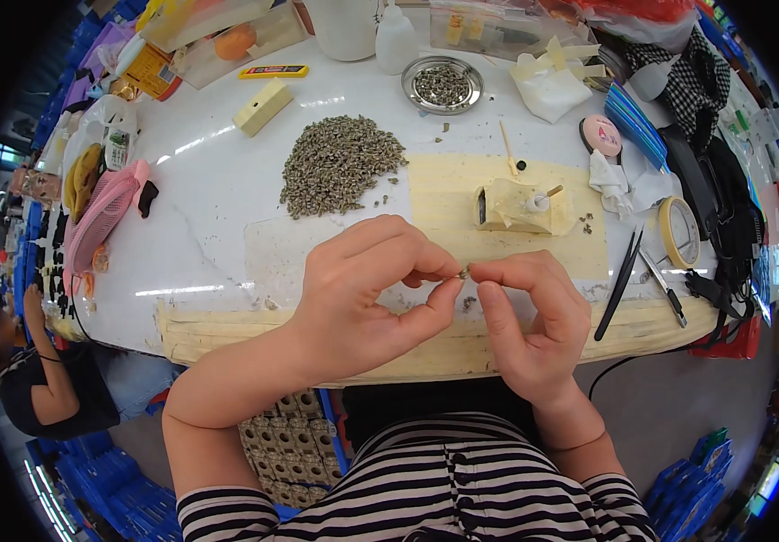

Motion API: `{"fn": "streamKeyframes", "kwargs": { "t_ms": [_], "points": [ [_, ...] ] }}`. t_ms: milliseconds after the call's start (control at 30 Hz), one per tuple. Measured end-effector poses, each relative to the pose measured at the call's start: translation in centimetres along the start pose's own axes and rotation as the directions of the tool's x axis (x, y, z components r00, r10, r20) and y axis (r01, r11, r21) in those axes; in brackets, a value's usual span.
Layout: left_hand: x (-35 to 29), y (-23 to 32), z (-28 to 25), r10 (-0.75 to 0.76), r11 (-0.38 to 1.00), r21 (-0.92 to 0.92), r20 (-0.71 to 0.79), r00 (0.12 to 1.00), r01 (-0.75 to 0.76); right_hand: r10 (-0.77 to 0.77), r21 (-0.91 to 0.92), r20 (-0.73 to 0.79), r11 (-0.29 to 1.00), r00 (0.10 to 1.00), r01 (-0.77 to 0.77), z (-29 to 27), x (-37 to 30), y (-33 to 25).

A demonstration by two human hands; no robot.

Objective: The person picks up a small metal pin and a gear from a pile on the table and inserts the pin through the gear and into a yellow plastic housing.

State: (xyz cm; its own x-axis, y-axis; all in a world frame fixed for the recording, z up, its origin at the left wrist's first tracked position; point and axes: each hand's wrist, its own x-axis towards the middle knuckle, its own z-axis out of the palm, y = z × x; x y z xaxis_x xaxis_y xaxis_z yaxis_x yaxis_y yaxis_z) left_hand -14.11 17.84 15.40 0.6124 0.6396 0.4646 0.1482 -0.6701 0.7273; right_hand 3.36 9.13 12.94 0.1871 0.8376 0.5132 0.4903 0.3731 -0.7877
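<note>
In front of me, over the near part of the table, my left hand (pixel 362 294) pinches a small grey metal part (pixel 464 274) between thumb and forefinger. My right hand (pixel 538 316) meets it from the other side, fingers curled, with the forefinger tip at the part and the thumb just below. The part's exact shape is too small to make out. Beyond my left hand lies a large heap of similar small metal parts (pixel 340 163). Past my right hand stands a block wrapped in cream tape (pixel 516 206), with a white nozzle-like piece and a short stick on top.
A round metal dish (pixel 443 85) holds more small parts. Black tweezers (pixel 620 285), a craft knife (pixel 663 287) and a tape roll (pixel 680 232) lie at right. A beige block (pixel 263 107) and a pink mesh pouch (pixel 105 221) are at left. Another person (pixel 46 379) sits at far left.
</note>
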Motion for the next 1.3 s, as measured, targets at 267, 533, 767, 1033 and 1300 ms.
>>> {"fn": "streamKeyframes", "kwargs": {
  "t_ms": [267,533,767,1033,1300],
  "points": [
    [0.7,-1.4,-2.0,-0.332,0.936,-0.001,0.324,0.886,0.352,-0.013,0.007,-0.031,1.000,0.999,0.013,-0.4,-0.2,0.2],
    [0.5,-1.8,-2.1,-0.259,0.963,0.025,0.380,0.888,0.270,-0.005,0.007,-0.017,1.000,1.000,0.005,-0.3,-0.3,0.2],
    [1.6,-3.4,-4.3,-0.251,0.960,0.118,-0.031,0.967,0.253,-0.009,0.023,-0.016,1.000,1.000,0.009,-0.2,-0.3,0.2],
    [1.8,-4.6,-5.0,-0.217,0.953,0.216,0.001,0.976,0.212,-0.010,0.016,0.001,1.000,1.000,0.010,-0.3,-0.5,0.1],
    [2.2,-5.5,-1.8,0.041,0.875,0.484,-0.014,0.999,-0.029,-0.062,-0.002,0.019,0.998,0.998,0.062,0.0,-0.3,-0.2]
  ]
}}
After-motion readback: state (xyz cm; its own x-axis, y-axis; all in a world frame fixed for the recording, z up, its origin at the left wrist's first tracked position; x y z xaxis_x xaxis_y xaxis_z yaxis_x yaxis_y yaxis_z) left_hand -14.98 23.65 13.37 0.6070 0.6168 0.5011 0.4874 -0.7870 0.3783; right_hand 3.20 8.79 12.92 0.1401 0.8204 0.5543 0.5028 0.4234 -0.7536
